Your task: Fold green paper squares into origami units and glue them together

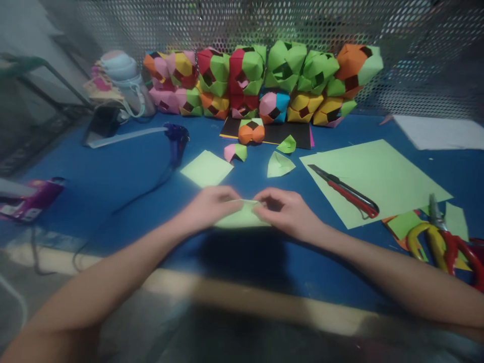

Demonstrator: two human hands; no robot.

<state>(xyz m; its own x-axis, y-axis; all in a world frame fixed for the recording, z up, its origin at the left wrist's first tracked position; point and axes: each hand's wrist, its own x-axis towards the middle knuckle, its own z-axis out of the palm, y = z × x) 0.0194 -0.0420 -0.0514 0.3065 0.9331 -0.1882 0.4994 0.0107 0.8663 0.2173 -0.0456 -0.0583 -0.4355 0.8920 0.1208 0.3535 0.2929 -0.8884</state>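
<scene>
A folded piece of light green paper (pixel 244 218) is held between both hands above the blue table (pixel 132 176). My left hand (pixel 215 202) pinches its left end, and my right hand (pixel 282 206) grips the right end with curled fingers. Just beyond my left hand lies a flat green paper square (pixel 207 169). Small folded green pieces (pixel 280 164) sit past the right hand, beside a pink and green folded piece (pixel 235 152). To the right, a red utility knife (pixel 348 191) rests on a large green sheet (pixel 381 166).
Colourful folded-paper balls (pixel 247 70) are stacked along a perforated metal panel (pixel 227 25). A blue glue gun (pixel 176 138) with its cord stands at left, near a phone (pixel 101 123) and a bottle (pixel 123 75). Scissors (pixel 442 237) lie at right on paper scraps. White paper (pixel 440 132) is behind.
</scene>
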